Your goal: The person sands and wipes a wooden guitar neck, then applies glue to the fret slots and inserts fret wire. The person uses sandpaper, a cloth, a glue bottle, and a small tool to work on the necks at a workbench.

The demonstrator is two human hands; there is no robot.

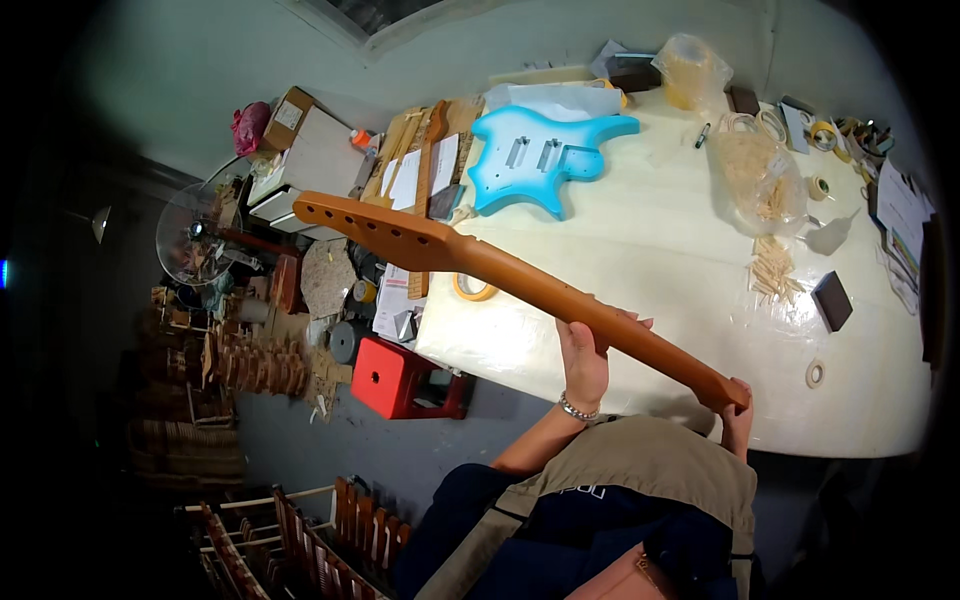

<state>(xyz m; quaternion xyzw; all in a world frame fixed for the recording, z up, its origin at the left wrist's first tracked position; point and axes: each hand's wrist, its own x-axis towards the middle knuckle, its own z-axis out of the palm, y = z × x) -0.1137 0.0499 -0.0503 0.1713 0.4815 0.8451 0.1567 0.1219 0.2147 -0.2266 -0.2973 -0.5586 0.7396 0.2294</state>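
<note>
A brown wooden guitar neck [530, 290] slants across the view above the near table edge. Its headstock [375, 228], with a row of tuner holes, points left, and its rounded back faces up. My left hand [585, 362], a metal bracelet at its wrist, is closed around the shaft from below, fingertips showing past the far side. At the heel end, my right hand [738, 418] grips the wood; part of that hand is hidden. Beyond the neck, a blue guitar body [540, 155] with a pale centre lies on the table, touched by neither hand.
The pale covered table [640, 255] holds a bag of wooden sticks [755, 180], loose sticks [775, 272], a dark sanding block [831, 302] and tape rolls [473, 287]. Another neck [428, 170] lies behind the headstock. A red stool [395, 380] stands left; racked necks [350, 520] fill the lower left.
</note>
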